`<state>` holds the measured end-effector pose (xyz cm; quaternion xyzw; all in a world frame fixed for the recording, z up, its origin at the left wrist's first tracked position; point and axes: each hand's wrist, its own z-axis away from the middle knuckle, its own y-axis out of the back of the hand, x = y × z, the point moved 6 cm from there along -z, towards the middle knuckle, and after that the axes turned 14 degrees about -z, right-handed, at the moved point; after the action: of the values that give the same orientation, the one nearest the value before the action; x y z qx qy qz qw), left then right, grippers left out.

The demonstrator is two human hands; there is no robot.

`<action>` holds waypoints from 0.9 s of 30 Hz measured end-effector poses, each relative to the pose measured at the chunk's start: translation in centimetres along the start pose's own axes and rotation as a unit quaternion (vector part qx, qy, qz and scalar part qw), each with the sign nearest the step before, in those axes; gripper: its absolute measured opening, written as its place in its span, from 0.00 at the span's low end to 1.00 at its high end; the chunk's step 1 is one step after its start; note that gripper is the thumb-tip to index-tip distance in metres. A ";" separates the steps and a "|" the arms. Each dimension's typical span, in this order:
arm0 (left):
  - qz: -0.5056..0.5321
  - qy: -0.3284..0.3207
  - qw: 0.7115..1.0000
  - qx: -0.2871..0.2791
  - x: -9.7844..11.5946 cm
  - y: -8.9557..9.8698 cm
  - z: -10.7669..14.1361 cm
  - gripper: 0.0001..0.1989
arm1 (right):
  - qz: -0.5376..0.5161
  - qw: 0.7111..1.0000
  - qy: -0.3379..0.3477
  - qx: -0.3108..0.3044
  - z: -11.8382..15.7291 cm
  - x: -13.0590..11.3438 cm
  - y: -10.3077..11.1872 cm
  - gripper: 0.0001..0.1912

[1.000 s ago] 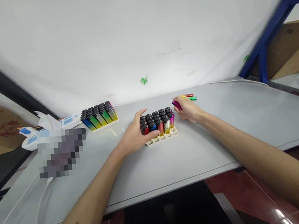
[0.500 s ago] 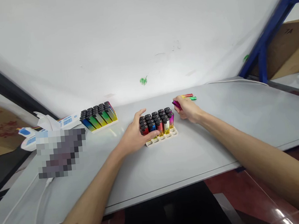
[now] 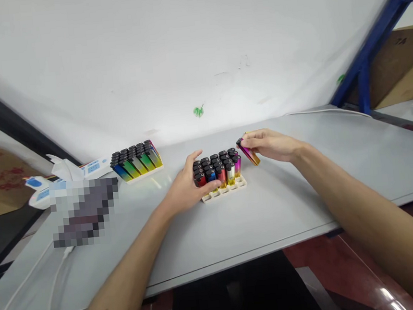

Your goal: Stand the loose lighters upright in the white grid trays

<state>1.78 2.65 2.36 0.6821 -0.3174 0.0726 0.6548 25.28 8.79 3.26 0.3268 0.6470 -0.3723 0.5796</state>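
A cream tray (image 3: 225, 192) stands at the middle of the table with several upright lighters (image 3: 221, 175) in rows, black tops up. Its front row of holes holds no lighters. My left hand (image 3: 189, 185) wraps round the tray's left side, thumb across the front lighters and fingers behind. Just right of the tray, my right hand (image 3: 269, 144) pinches a purple and yellow lighter (image 3: 250, 155), tilted with its black top toward the upper left. Part of another yellow piece shows at the fingers, too hidden to make out.
A second tray (image 3: 145, 175) full of lighters stands at the back left. Near it are a white power strip (image 3: 97, 168), a pixelated dark object (image 3: 88, 211) and white cables (image 3: 50, 289). A white wall (image 3: 170, 71) rises behind the table.
My right hand has turned and lifted, so the purple lighter's yellow end now shows below the fingers. The red and green lighters behind it are no longer visible. My left hand is unmoved.
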 end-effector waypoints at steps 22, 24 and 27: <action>-0.002 0.001 1.000 -0.001 0.0 -0.1 -0.1 0.48 | 0.065 0.994 -0.043 -0.076 1.1 -0.8 -2.0 0.13; -0.005 0.000 1.000 0.001 0.0 -0.1 -0.1 0.48 | 0.081 0.993 -0.046 -0.075 1.1 -0.8 -2.2 0.13; -0.004 -0.004 1.000 0.003 -0.1 -0.1 -0.1 0.48 | 0.104 0.990 -0.054 -0.077 1.3 -0.7 -2.4 0.13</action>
<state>1.77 2.80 2.23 0.6856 -0.3168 0.0686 0.6518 23.97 6.48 4.16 0.3261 0.6039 -0.2765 0.6727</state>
